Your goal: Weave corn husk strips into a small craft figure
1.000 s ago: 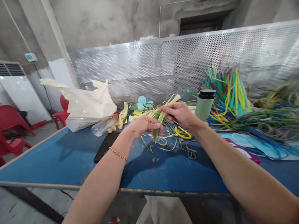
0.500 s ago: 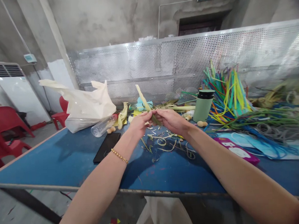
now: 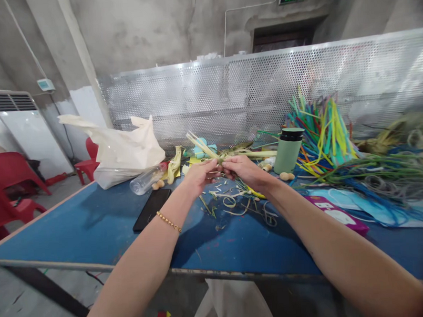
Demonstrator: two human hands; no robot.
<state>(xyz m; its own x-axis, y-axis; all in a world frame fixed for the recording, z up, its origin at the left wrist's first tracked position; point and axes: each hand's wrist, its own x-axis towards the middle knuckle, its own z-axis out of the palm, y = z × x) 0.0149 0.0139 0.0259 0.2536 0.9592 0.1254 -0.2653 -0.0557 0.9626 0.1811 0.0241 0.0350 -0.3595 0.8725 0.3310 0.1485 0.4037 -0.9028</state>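
Observation:
A pale green leaf strip (image 3: 202,145) slants up and left from between my fingertips, its far end split into thin strands. My left hand (image 3: 200,175) pinches it near its lower end, thumb on top. Close against it, my right hand (image 3: 244,170) has its fingers closed on the same piece. Where the fingertips meet, the strip is partly hidden. Under both hands lie thin curled trimmings (image 3: 231,200) on the blue table (image 3: 104,232). A yellowish leaf piece (image 3: 176,164) lies left of my left hand.
Left are a white plastic bag (image 3: 128,149), a clear bottle (image 3: 144,182) and a black phone (image 3: 152,210). To the right stand a green tumbler (image 3: 287,154) and colourful strips (image 3: 326,132), with a purple packet (image 3: 338,214) nearer. A perforated metal panel (image 3: 193,97) runs behind.
The leaf strip has tilted further left, and its far end now shows separate strands. Its lower end no longer shows below my fingers. Both hands stay close together in nearly the same place.

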